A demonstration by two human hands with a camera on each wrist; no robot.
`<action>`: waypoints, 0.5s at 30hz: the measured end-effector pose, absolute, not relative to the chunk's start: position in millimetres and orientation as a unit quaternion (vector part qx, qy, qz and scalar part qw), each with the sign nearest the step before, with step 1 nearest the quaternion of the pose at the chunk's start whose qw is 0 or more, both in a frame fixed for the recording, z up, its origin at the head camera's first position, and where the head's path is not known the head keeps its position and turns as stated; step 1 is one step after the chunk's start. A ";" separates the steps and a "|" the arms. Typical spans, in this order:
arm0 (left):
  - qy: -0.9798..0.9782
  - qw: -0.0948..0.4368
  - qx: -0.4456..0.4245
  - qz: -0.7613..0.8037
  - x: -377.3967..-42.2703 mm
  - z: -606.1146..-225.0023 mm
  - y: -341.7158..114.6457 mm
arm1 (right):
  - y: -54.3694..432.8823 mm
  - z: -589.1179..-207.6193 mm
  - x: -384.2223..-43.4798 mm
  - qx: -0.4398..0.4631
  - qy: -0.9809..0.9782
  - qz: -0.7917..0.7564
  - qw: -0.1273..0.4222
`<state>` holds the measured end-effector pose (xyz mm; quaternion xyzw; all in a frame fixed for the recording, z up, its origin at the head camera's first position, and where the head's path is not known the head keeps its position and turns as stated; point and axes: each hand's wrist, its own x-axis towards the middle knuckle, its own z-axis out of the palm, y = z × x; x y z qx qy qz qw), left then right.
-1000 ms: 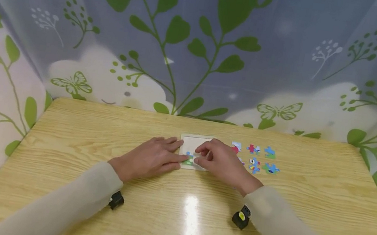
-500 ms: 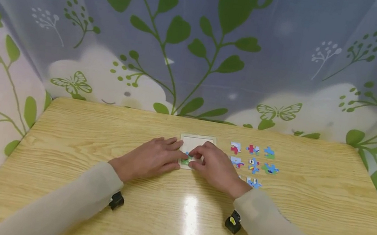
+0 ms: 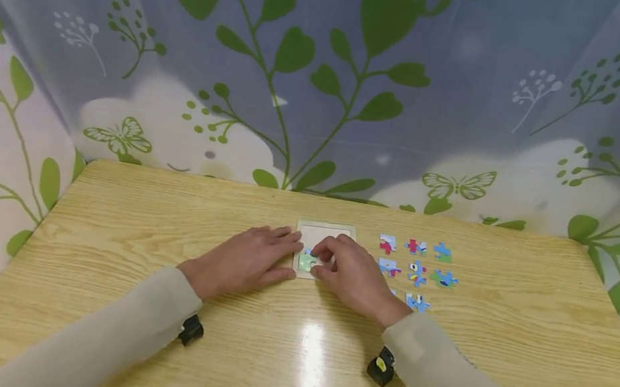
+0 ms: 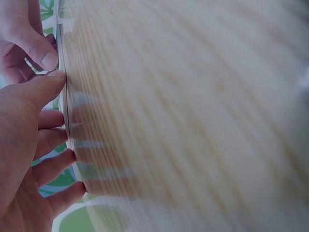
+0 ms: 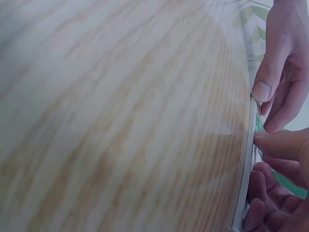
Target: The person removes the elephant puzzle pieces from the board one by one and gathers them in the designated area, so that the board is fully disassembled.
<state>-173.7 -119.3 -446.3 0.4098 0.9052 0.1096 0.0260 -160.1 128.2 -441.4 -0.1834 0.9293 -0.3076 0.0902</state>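
A shallow puzzle tray (image 3: 331,227) with a pale rim lies flat on the table. In its lower left corner sits a green and blue jigsaw puzzle piece (image 3: 306,262). My left hand (image 3: 248,255) rests at the tray's left edge, fingers extended and touching the rim; the left wrist view shows its fingertips (image 4: 72,189) along that edge. My right hand (image 3: 358,275) reaches over the tray, thumb and index finger curled to pinch a puzzle piece beside the green one. That pinched piece is mostly hidden by the fingers.
Right of the tray, several loose puzzle pieces lie in rows, among them a red and white piece (image 3: 388,244), a blue and green piece (image 3: 445,278) and a blue piece (image 3: 417,302). The wooden table (image 3: 235,357) ends at a leaf-patterned curtain (image 3: 326,88).
My right hand has moved left toward the green piece and then stayed there. My left index finger has drawn back off that piece, which now shows more.
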 end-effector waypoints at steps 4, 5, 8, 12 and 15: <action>0.905 0.025 0.409 0.114 -173.5 -445.9 -119.6 | 128.1 -441.7 -159.9 -0.183 0.923 -0.325 0.094; 0.905 0.024 0.410 0.114 -173.4 -445.8 -119.7 | 128.2 -441.8 -159.9 -0.183 0.920 -0.332 0.096; 0.904 0.025 0.411 0.119 -173.1 -444.7 -119.8 | 128.7 -442.2 -160.0 -0.180 0.909 -0.362 0.102; 0.903 0.024 0.412 0.122 -172.9 -443.7 -119.4 | 130.0 -441.3 -160.4 -0.169 0.897 -0.393 0.107; 0.902 0.022 0.413 0.121 -172.8 -443.5 -119.3 | 133.2 -438.7 -160.3 -0.156 0.891 -0.411 0.111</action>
